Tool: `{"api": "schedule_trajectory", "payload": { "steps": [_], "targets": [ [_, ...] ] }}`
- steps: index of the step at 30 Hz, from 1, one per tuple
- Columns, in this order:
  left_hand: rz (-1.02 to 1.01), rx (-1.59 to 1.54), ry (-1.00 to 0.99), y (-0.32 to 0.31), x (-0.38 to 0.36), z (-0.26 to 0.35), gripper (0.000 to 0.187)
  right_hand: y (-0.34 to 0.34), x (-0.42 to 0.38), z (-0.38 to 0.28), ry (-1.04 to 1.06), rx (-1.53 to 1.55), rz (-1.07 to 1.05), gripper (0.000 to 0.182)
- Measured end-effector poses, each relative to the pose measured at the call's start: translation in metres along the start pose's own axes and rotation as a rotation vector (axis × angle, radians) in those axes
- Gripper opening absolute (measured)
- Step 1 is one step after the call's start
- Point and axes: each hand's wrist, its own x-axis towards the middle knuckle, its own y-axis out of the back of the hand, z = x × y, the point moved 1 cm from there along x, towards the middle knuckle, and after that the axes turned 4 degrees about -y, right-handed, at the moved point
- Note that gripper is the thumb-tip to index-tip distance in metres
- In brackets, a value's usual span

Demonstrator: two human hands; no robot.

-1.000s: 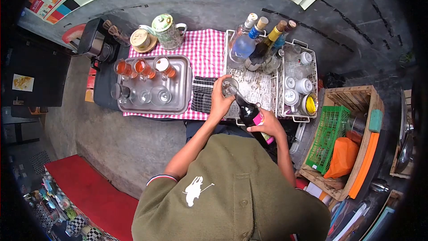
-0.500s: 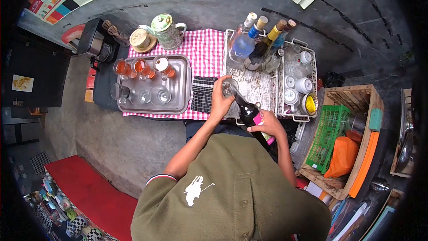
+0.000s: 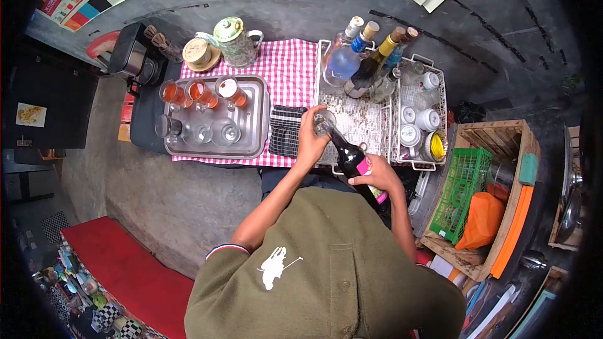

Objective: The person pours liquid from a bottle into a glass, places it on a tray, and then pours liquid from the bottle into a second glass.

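Note:
My left hand (image 3: pixel 310 144) is wrapped round a small clear glass (image 3: pixel 323 122) at the front left of the white wire rack. My right hand (image 3: pixel 381 176) grips a dark bottle (image 3: pixel 349 159) with a pink label. The bottle is tilted, its neck at the mouth of the glass. Whether liquid is flowing is too small to tell. To the left, a metal tray (image 3: pixel 254 122) holds several glasses, three with red drink (image 3: pixel 198 92) in the back row. A dark folded cloth (image 3: pixel 286 132) lies between the tray and my left hand.
Several bottles (image 3: pixel 342 63) stand at the back of the rack, with white cups (image 3: pixel 428 120) in a basket to their right. A green patterned teapot (image 3: pixel 235 44) and a lidded cup (image 3: pixel 198 54) are behind the tray. A wooden crate (image 3: pixel 496 129) stands at the right.

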Motion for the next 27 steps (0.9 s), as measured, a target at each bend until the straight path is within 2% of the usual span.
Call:
{"api": "schedule_trajectory", "payload": {
  "steps": [27],
  "targets": [
    [-0.004,0.003,-0.011,-0.007,0.001,0.001,0.067,0.007,-0.003,-0.003,-0.078,0.036,-0.047,0.059]
  ]
}}
